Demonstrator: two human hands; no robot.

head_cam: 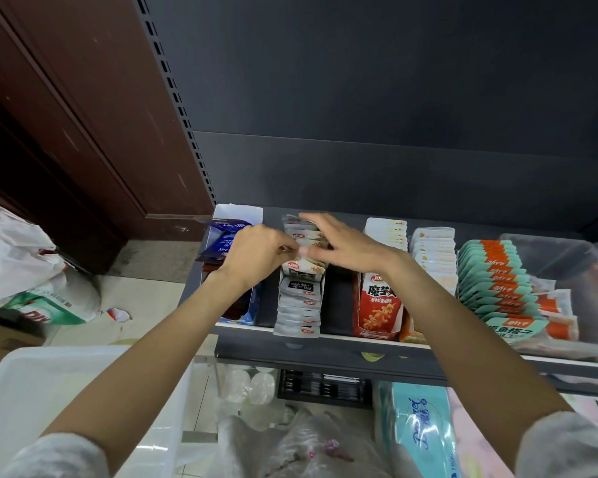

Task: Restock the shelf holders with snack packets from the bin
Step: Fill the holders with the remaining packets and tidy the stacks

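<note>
We are working both hands over the row of grey snack packets (299, 294) that runs from the shelf's (325, 353) front edge toward its back, second holder from the left end. The risk, as we judge it, is packets tipping forward or slipping sideways into the gap at their right if we press unevenly. Our left hand (256, 251) has fingers curled, pinching a packet edge mid-row; our right hand (342, 244) lies spread, fingers resting along the packet tops. The white bin (31, 391) sits below left, contents unclear
</note>
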